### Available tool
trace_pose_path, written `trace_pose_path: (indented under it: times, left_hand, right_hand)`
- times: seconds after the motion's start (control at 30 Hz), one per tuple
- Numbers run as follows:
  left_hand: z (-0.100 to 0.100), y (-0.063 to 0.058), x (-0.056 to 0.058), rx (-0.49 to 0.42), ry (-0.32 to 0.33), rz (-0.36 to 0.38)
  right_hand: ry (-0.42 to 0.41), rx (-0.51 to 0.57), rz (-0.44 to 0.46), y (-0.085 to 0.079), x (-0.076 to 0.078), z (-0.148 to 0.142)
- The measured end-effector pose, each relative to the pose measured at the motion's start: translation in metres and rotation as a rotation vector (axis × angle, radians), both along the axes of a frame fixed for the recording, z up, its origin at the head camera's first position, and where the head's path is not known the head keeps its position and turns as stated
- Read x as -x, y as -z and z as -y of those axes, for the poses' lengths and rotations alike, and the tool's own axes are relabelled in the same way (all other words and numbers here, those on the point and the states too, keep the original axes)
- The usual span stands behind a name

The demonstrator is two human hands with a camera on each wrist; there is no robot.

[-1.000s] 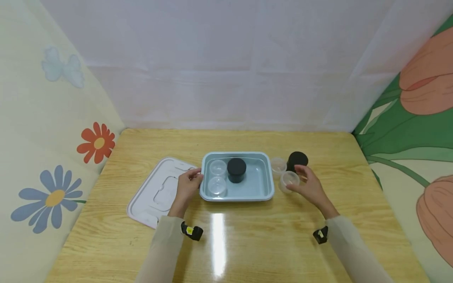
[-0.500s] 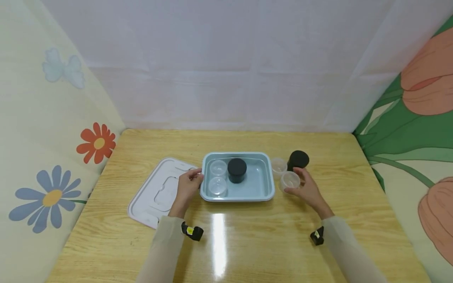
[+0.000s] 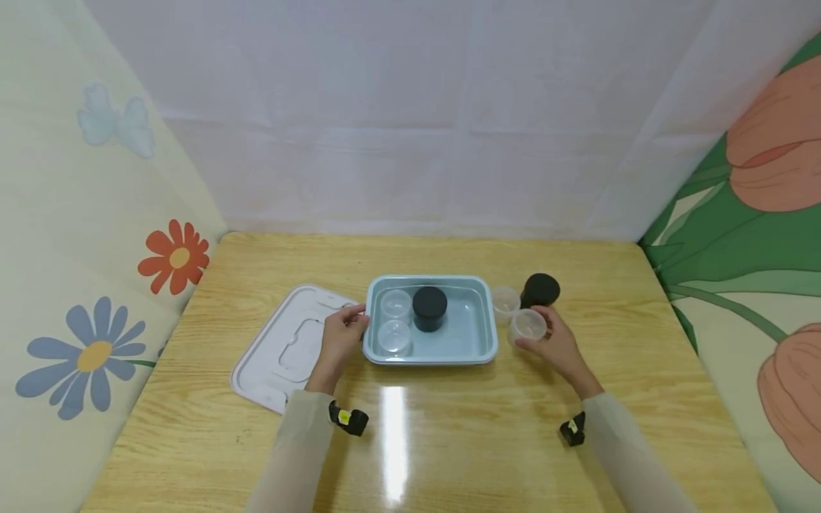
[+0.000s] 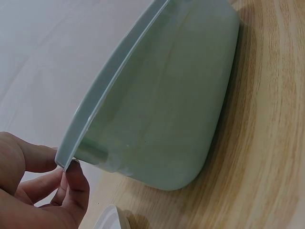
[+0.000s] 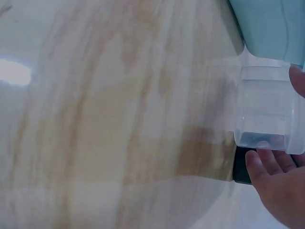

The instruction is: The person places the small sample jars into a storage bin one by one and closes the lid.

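A light blue rectangular tub (image 3: 471, 320) stands on the table, with two clear cups (image 3: 394, 338) at its left end and a black-lidded jar (image 3: 429, 303) beside them. My left hand (image 3: 341, 338) pinches the tub's left rim between thumb and fingers, as the left wrist view shows. To the right of the tub, my right hand (image 3: 556, 343) holds a clear plastic cup (image 3: 527, 326) between thumb and fingers. In the right wrist view that cup (image 5: 264, 105) is upright, the thumb on one side and fingers on the other; whether it touches the table I cannot tell.
Behind the held cup stand another clear cup (image 3: 504, 301) and a second black-lidded jar (image 3: 540, 288), close together. A pale lid (image 3: 282, 349) lies flat left of the tub, partly under my left arm. White cloth (image 3: 410, 142) hangs beyond the table's far edge.
My right hand's thumb and fingers have closed around the clear cup, and the cup has shifted slightly to the right. The left hand and tub have stayed put.
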State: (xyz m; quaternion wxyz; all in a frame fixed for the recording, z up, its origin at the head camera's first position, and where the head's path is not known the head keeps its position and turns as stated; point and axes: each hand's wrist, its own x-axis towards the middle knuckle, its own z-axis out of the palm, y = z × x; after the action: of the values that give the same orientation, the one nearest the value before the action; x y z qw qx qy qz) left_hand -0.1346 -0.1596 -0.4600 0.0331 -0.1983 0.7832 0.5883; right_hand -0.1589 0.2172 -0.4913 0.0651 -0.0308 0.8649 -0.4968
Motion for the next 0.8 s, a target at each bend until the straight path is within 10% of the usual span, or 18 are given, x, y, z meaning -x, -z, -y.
trace_pose_path:
  times: [0.8]
  left_hand:
    - [0.001, 0.002, 0.000, 0.003, -0.006, -0.018]
  right_hand:
    - [-0.012, -0.012, -0.076, -0.052, 0.007, 0.000]
